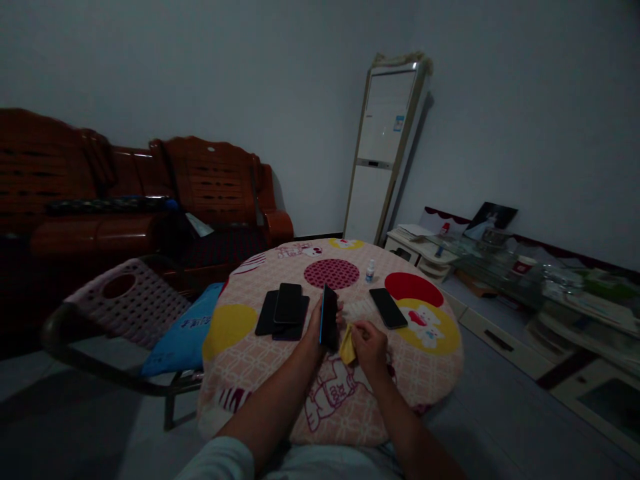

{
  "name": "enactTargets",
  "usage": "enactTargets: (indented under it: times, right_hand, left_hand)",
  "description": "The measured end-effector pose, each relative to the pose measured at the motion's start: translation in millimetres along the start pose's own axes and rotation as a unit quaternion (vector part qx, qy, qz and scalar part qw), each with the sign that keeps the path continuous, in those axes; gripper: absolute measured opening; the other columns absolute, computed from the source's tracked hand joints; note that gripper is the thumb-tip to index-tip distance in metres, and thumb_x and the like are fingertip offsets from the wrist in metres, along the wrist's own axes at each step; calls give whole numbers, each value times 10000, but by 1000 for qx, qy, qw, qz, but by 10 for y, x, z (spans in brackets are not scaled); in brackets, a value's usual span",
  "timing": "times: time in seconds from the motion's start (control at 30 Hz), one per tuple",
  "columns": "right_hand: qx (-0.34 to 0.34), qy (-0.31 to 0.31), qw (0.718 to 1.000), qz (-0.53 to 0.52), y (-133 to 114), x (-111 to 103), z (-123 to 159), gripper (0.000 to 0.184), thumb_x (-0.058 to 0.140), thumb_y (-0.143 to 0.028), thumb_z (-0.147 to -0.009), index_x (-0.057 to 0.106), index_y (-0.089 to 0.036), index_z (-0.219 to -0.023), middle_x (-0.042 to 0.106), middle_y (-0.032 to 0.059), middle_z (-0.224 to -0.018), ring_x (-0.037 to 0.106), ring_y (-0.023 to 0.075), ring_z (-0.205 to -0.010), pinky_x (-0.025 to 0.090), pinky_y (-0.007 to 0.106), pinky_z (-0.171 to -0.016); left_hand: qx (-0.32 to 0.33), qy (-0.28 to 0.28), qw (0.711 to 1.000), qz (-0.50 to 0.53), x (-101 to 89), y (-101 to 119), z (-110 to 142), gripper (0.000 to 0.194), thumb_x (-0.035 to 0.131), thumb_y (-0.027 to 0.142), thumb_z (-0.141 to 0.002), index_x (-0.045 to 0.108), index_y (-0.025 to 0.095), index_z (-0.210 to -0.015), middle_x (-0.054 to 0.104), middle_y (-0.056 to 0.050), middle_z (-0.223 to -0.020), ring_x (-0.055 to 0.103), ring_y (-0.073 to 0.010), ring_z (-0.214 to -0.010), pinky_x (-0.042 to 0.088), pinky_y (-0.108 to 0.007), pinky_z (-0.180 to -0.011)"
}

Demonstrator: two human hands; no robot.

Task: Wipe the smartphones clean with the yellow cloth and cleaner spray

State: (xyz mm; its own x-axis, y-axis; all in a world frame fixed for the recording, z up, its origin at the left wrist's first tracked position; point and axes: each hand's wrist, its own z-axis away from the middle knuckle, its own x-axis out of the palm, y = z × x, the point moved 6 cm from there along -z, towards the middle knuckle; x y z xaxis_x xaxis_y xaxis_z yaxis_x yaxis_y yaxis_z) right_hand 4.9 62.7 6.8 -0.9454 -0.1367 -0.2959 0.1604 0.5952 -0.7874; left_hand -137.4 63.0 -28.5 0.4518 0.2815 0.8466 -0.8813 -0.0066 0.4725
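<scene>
My left hand (318, 328) is closed around a dark phone with a blue edge (329, 317), held upright on its side above a round table covered in a pink cartoon cloth (280, 387). My right hand (371, 347) pinches a small yellow cloth (347, 345) right beside the phone. A stack of black phones (284, 311) lies to the left of my hands. One more black phone (388, 307) lies flat to the right. A small bottle (369, 271) stands further back on the table.
A pink plastic chair (125, 303) with a blue cushion (186, 328) stands left of the table. A wooden sofa (125, 207) lines the far wall. A tall white air conditioner (383, 150) stands in the corner, with a low cluttered cabinet (525, 280) along the right wall.
</scene>
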Motion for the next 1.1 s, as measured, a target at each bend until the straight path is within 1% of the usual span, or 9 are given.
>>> enactTargets:
  times: [0.13, 0.27, 0.43, 0.57, 0.7, 0.8, 0.87, 1.03, 1.1]
  right_hand:
    - [104, -35, 993, -35, 221, 83, -38, 228, 534, -264, -730, 669, -136, -862, 589, -24, -546, 526, 134, -476, 391, 210, -442]
    - [102, -40, 993, -32, 192, 98, -49, 231, 540, -300, -727, 687, -142, -810, 641, 9, -605, 575, 154, -543, 433, 227, -504]
    - [119, -20, 993, -19, 230, 63, -59, 246, 566, -338, -741, 711, -148, -800, 689, 45, -675, 628, 187, -614, 477, 258, -564]
    - [61, -42, 997, 37, 202, 76, -65, 227, 555, -312, -793, 721, -161, -821, 698, 58, -734, 635, 186, -670, 497, 273, -636]
    - [-56, -1, 988, 144, -15, 13, -63, 282, 492, -296, -878, 695, -151, -1009, 675, 115, -943, 618, 217, -890, 496, 348, -824]
    - [-109, 3, 984, 145, -186, 52, -26, 316, 474, -305, -909, 640, -153, -1131, 638, 134, -1073, 573, 237, -1043, 469, 399, -924]
    - [-114, -22, 984, 134, -252, 152, -1, 385, 531, -335, -886, 582, -158, -1224, 610, 139, -1153, 552, 246, -1105, 453, 412, -967]
    - [-72, -107, 982, 136, -285, 442, -7, 869, 761, -403, -676, 376, -177, -1422, 485, 151, -1360, 478, 308, -1236, 424, 450, -1013]
    - [-54, -127, 982, 131, -278, 487, -39, 946, 778, -367, -639, 329, -161, -1445, 466, 161, -1378, 469, 316, -1246, 427, 450, -1008]
  left_hand:
    - [13, -46, 997, 52, 38, 33, 17, 546, 441, 612, -851, 609, 102, -951, 665, -131, -809, 625, -187, -604, 522, -306, -541]
    - [7, -34, 996, 83, 84, 16, 35, 645, 425, 655, -834, 564, 99, -1129, 661, -188, -1012, 661, -290, -903, 545, -444, -761]
    - [35, -29, 995, 88, 80, 147, 73, 727, 404, 655, -838, 491, 81, -1275, 609, -232, -1179, 613, -328, -1071, 497, -509, -886]
    - [93, -15, 991, 97, 23, 302, 103, 718, 398, 604, -864, 479, 41, -1301, 619, -243, -1166, 610, -321, -1088, 485, -490, -923]
    - [108, -23, 988, 104, 32, 374, 126, 707, 356, 589, -886, 515, 20, -1273, 645, -235, -1124, 615, -307, -1087, 484, -461, -932]
    - [138, -26, 985, 100, 47, 428, 138, 706, 352, 611, -880, 570, 29, -1213, 665, -216, -1094, 621, -297, -1078, 490, -435, -926]
    - [151, -19, 984, 94, 52, 429, 139, 697, 357, 629, -872, 613, 46, -1156, 681, -199, -1063, 633, -286, -1052, 496, -417, -920]
    - [142, 15, 989, 29, 77, 282, 126, 668, 382, 654, -853, 685, 83, -1018, 713, -154, -930, 682, -251, -884, 532, -373, -838]
    - [147, 24, 989, -2, 99, 228, 127, 657, 392, 659, -849, 699, 90, -969, 716, -136, -870, 687, -233, -829, 539, -350, -806]
